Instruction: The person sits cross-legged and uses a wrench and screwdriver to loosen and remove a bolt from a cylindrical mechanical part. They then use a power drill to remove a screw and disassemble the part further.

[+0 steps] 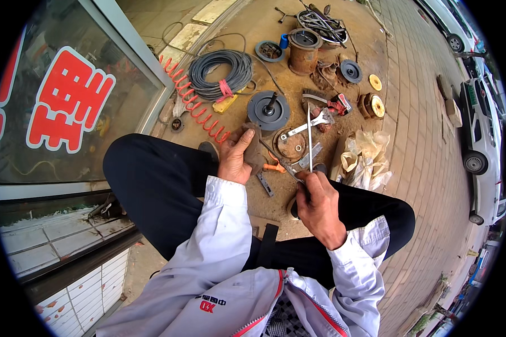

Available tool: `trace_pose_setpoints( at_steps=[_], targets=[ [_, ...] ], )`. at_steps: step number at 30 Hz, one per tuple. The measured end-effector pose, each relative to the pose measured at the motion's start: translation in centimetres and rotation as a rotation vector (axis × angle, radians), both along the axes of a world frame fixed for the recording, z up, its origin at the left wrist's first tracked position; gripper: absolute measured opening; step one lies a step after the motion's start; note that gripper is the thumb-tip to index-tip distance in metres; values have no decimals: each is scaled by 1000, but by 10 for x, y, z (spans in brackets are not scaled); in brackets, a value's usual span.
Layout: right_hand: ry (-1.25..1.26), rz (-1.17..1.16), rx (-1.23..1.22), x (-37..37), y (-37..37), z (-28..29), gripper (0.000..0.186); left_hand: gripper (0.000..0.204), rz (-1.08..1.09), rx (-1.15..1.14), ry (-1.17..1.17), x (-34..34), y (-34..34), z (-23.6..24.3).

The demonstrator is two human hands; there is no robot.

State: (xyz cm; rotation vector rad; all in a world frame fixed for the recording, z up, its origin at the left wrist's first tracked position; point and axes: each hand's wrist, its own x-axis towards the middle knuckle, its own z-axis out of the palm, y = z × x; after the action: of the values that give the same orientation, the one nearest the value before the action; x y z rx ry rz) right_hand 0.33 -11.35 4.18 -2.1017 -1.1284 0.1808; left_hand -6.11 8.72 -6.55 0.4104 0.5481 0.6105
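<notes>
a flat brown piece [256, 153] is grasped in the left hand [236, 157] between the knees [130, 154], thumb [245, 139] across it, presumably for steadiness. a thin dark tool [285, 165] is clasped in the right hand [319, 203], apparently angled towards the piece; contact cannot be confirmed.

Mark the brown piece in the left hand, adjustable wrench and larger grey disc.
Brown piece [256, 154], head view, middle.
Adjustable wrench [296, 131], head view, handle.
Larger grey disc [259, 112], head view, face beside shaft.
</notes>
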Motion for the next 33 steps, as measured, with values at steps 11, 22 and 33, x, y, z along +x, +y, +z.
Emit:
trace_pose_setpoints(
  at_steps=[11, 22, 33],
  targets=[
    [-89, 127, -86, -12, 5, 4, 39, 18, 188, -43, 96, -4, 15, -19],
    [-104, 93, 84, -19, -4, 15, 33, 7, 578, 228, 200, -20, 55, -3],
    [256, -68, 388, -16, -19, 8, 18, 29, 46, 91, -354, -20, 19, 87]
  ],
)
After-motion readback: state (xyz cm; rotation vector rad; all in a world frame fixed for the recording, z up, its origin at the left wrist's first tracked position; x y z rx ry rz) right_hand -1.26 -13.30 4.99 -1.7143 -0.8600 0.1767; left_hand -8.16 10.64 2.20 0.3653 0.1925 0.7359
